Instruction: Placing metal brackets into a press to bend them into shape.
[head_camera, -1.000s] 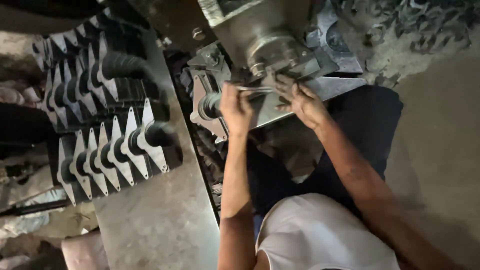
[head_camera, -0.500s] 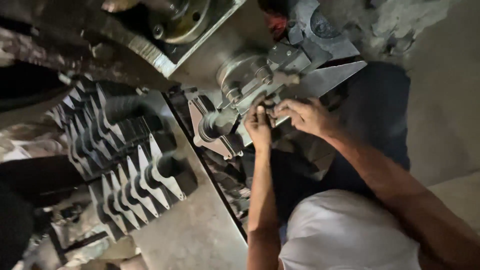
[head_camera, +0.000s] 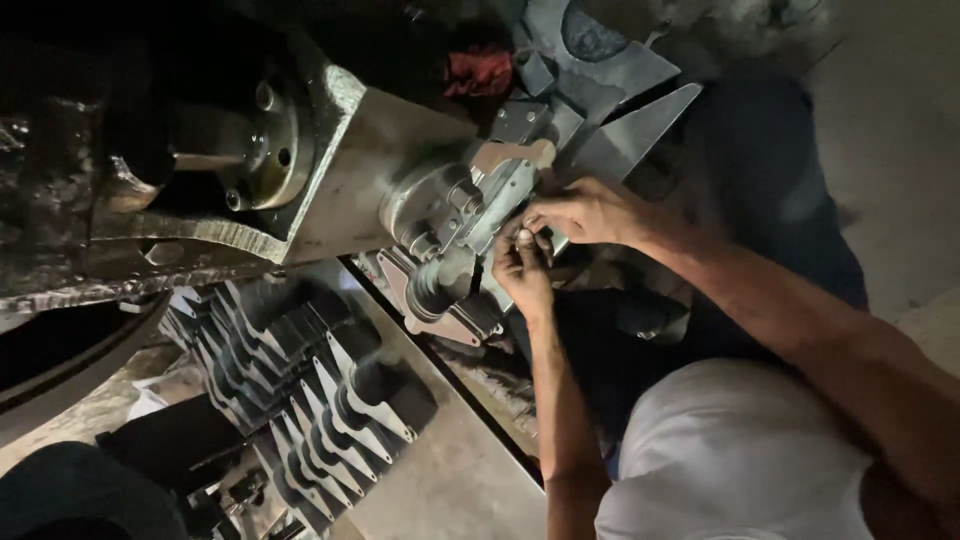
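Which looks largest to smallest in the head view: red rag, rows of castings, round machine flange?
1. Rows of castings
2. Round machine flange
3. Red rag
The castings lie nearer the camera, so true sizes stay unsure.

Fingertips of left hand (head_camera: 522, 272) and right hand (head_camera: 585, 210) hidden against the grey metal casting (head_camera: 455, 250); grip not resolvable; dark machine body (head_camera: 120, 150) cut by left edge, stacked castings (head_camera: 320, 400) lost in shadow.
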